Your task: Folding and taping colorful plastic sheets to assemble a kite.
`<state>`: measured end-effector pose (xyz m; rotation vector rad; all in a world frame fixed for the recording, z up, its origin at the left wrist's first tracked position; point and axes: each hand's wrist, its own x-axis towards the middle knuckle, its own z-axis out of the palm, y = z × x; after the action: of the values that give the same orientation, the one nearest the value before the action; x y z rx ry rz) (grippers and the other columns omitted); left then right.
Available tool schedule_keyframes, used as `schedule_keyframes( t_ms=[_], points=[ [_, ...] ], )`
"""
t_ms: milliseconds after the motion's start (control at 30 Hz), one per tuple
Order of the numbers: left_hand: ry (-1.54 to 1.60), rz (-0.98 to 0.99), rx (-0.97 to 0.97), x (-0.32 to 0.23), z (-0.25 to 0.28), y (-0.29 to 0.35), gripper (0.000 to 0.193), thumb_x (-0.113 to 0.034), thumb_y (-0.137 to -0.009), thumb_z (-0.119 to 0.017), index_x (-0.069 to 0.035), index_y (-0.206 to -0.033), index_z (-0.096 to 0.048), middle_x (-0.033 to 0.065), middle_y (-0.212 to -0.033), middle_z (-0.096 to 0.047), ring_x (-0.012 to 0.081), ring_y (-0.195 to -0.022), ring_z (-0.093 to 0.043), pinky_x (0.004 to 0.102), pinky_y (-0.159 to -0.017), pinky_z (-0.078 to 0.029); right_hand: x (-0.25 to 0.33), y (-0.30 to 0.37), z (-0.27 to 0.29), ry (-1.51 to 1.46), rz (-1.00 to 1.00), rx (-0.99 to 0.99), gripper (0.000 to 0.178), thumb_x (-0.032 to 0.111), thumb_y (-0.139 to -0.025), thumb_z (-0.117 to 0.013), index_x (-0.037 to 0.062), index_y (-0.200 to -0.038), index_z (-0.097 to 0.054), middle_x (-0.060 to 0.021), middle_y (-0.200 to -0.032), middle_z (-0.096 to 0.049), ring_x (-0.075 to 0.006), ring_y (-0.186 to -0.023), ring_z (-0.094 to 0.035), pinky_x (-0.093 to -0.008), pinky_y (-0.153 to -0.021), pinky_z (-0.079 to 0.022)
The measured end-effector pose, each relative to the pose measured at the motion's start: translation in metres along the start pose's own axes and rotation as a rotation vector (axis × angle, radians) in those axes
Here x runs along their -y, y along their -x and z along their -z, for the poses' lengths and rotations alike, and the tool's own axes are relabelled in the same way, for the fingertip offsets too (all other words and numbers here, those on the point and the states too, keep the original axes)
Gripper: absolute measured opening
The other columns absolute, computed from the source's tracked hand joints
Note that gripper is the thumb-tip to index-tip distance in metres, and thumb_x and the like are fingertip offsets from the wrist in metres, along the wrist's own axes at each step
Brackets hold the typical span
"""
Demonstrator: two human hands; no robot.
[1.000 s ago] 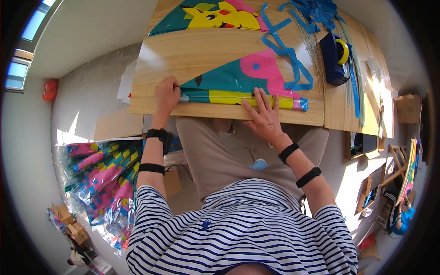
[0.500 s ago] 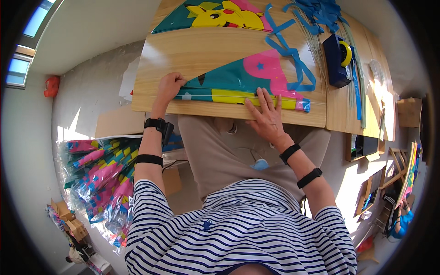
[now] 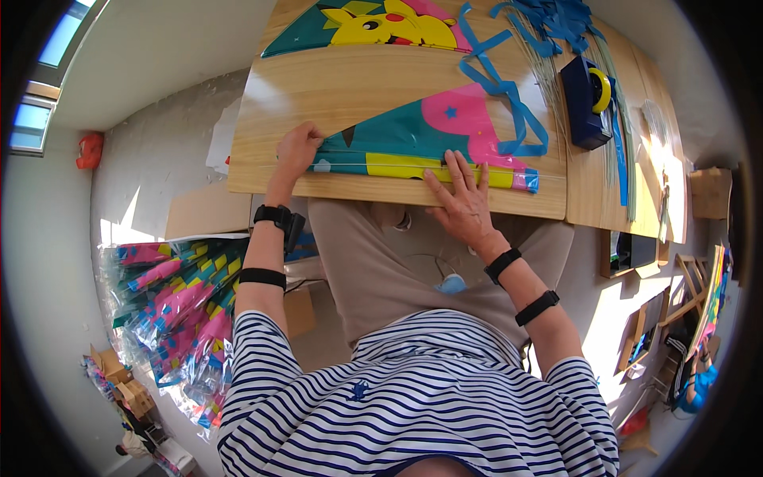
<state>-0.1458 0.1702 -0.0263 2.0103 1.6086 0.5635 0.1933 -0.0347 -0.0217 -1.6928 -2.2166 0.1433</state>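
A folded plastic kite sheet (image 3: 397, 131) in teal, pink and yellow lies along the near edge of the wooden table. At its narrow left tip, my left hand (image 3: 300, 145) is closed, fingertips pinching the film. My right hand (image 3: 461, 199) rests flat on the yellow folded strip towards the right end, its fingers stretched out and slightly spread. A thin pale rod or line (image 3: 397, 165) runs lengthwise along this strip and passes by the right fingers. What lies inside the fold is hidden.
Another printed kite sheet (image 3: 389, 28) with a yellow cartoon figure lies at the table's far side. Blue ribbons (image 3: 517, 111) trail beside a dark blue tape dispenser (image 3: 584, 107) and thin rods (image 3: 628, 159). Bundled, plastic-wrapped kites (image 3: 175, 310) are low on the left.
My left hand has shifted very slightly at the sheet's left tip, its wrist moving a little to the right. My right hand stays flat in the same place.
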Motion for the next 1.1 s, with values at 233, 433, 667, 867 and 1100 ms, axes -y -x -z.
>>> schedule_keyframes(
  t_ms=[233, 433, 667, 867, 1100],
  points=[
    [-0.025, 0.046, 0.054, -0.013, -0.001, -0.002, 0.007, -0.005, -0.086, -0.073, 0.000, -0.087, -0.069, 0.0064, -0.075, -0.066, 0.0136, -0.070, -0.058, 0.0304, -0.067, -0.048, -0.003, 0.002, -0.003, -0.002, -0.013, -0.023, 0.084, 0.031, -0.073, -0.086, 0.0266, -0.151, -0.054, -0.0204, -0.167, -0.028, -0.0357, -0.156, -0.024, -0.0701, -0.122, -0.010],
    [0.019, -0.005, 0.123, 0.027, 0.011, -0.008, 0.010, -0.015, -0.086, -0.074, -0.006, -0.088, -0.071, 0.0121, -0.082, -0.072, 0.0273, -0.078, -0.068, 0.0396, -0.071, -0.051, -0.001, 0.000, -0.004, -0.003, 0.007, -0.026, 0.084, 0.032, -0.073, -0.086, 0.0262, -0.151, -0.054, -0.0205, -0.167, -0.028, -0.0357, -0.156, -0.025, -0.0703, -0.122, -0.011],
    [0.016, 0.034, 0.229, 0.024, 0.033, -0.005, 0.014, -0.014, -0.087, -0.072, -0.001, -0.091, -0.070, 0.0161, -0.085, -0.071, 0.0279, -0.081, -0.067, 0.0387, -0.072, -0.051, -0.003, 0.001, -0.004, -0.003, -0.004, -0.025, 0.085, 0.031, -0.073, -0.087, 0.0270, -0.151, -0.053, -0.0204, -0.167, -0.028, -0.0359, -0.156, -0.025, -0.0700, -0.122, -0.010],
    [-0.202, 0.060, 0.136, 0.015, 0.028, 0.000, 0.010, -0.014, -0.087, -0.067, -0.005, -0.088, -0.071, 0.0157, -0.088, -0.073, 0.0344, -0.087, -0.069, 0.0432, -0.076, -0.052, -0.001, 0.001, -0.004, 0.000, 0.000, -0.022, 0.086, 0.031, -0.073, -0.087, 0.0274, -0.152, -0.053, -0.0200, -0.168, -0.027, -0.0358, -0.156, -0.025, -0.0698, -0.122, -0.009],
    [-0.142, -0.014, 0.011, -0.006, 0.026, 0.003, 0.009, -0.008, -0.085, -0.070, -0.002, -0.091, -0.070, 0.0144, -0.090, -0.071, 0.0312, -0.087, -0.067, 0.0420, -0.077, -0.051, -0.003, 0.004, -0.001, 0.003, -0.011, -0.012, 0.083, 0.033, -0.075, -0.086, 0.0259, -0.151, -0.054, -0.0201, -0.168, -0.027, -0.0351, -0.157, -0.023, -0.0704, -0.122, -0.010]
  ],
)
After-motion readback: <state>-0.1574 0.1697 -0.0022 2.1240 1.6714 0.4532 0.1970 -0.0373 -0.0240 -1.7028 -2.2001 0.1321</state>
